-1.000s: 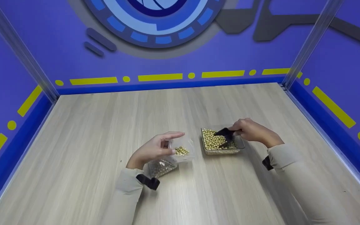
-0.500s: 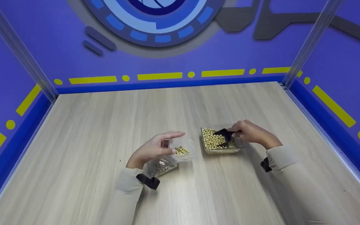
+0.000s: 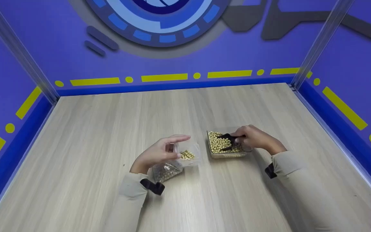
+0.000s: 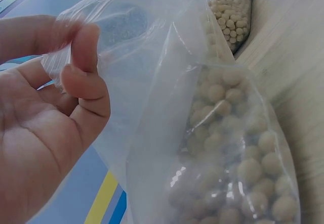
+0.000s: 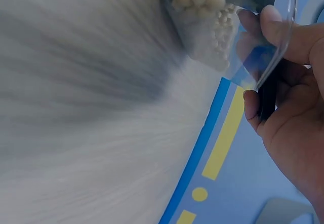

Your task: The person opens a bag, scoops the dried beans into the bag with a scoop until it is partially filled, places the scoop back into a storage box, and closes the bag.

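My left hand [image 3: 158, 151] pinches the open mouth of a clear plastic bag [image 3: 167, 172] between thumb and fingers. Round, pale yellow soybeans fill the bag's lower part, which rests on the table; in the left wrist view the beans [image 4: 248, 171] show through the film. To the right, a clear rectangular box [image 3: 229, 156] holds more soybeans [image 3: 216, 145]. My right hand [image 3: 256, 140] grips the handle of a black scoop [image 3: 227, 136], whose blade sits among the beans in the box. In the right wrist view the fingers curl round the dark handle [image 5: 268, 95], partly behind the box wall.
Both hands work over a light wood-grain table [image 3: 108, 129]. A blue-purple back wall [image 3: 159, 69] with yellow marks stands behind it, with side walls at left and right. Black bands [image 3: 153, 187] sit on both wrists over beige sleeves.
My right hand has moved slightly left and lower, carrying the scoop farther left into the beans in the box. The left hand and the bag stay in place.
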`<state>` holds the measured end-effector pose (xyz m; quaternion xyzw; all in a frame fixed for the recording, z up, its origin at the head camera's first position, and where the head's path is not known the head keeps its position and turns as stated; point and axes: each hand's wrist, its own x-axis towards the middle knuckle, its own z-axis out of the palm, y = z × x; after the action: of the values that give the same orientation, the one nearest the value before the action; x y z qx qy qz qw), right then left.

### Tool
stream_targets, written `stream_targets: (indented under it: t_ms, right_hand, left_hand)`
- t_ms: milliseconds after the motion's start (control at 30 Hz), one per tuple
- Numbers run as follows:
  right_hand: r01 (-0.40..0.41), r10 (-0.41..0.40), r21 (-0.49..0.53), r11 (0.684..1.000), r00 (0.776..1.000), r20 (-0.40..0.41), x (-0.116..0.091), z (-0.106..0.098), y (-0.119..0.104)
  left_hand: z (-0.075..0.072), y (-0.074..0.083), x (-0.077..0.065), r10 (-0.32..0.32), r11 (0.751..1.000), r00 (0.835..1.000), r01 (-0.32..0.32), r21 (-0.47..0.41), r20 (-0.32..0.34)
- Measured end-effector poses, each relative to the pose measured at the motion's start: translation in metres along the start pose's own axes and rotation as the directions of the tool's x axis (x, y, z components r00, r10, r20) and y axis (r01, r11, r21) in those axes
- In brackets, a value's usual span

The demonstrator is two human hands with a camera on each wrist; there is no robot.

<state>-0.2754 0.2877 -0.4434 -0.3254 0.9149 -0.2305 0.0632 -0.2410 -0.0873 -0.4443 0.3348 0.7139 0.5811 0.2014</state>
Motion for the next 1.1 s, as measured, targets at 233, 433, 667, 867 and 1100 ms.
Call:
stream_targets:
  t_ms: [233,433,667,867,1100]
  right_hand:
    - [-0.035,0.034,0.024,0.999,0.999,0.015,0.0018,0.0013,0.0015]
    - [-0.079,0.076,0.058,0.995,0.996,0.049,0.0033,0.0007,0.0006]
    - [-0.092,0.088,0.070,0.993,0.994,0.059,0.0040,0.0018,-0.0010]
    - [-0.089,0.085,0.080,0.993,0.995,0.049,0.0030,0.0029,0.0005]
    - [-0.099,0.097,0.128,0.987,0.995,0.017,0.0002,0.0051,0.0045]
  left_hand:
    - [-0.0002,0.0007,-0.0007,-0.015,1.000,1.000,0.015,0.000,0.001]
    - [-0.0002,0.0014,-0.0013,-0.026,1.000,1.000,0.026,0.002,0.000]
    - [-0.0001,0.0013,-0.0015,-0.015,1.000,1.000,0.015,0.005,0.000]
    - [-0.0009,-0.0002,-0.0005,-0.005,1.000,1.000,0.004,0.021,0.005]
    - [-0.0012,0.0000,0.0000,-0.008,1.000,1.000,0.008,0.012,0.016]
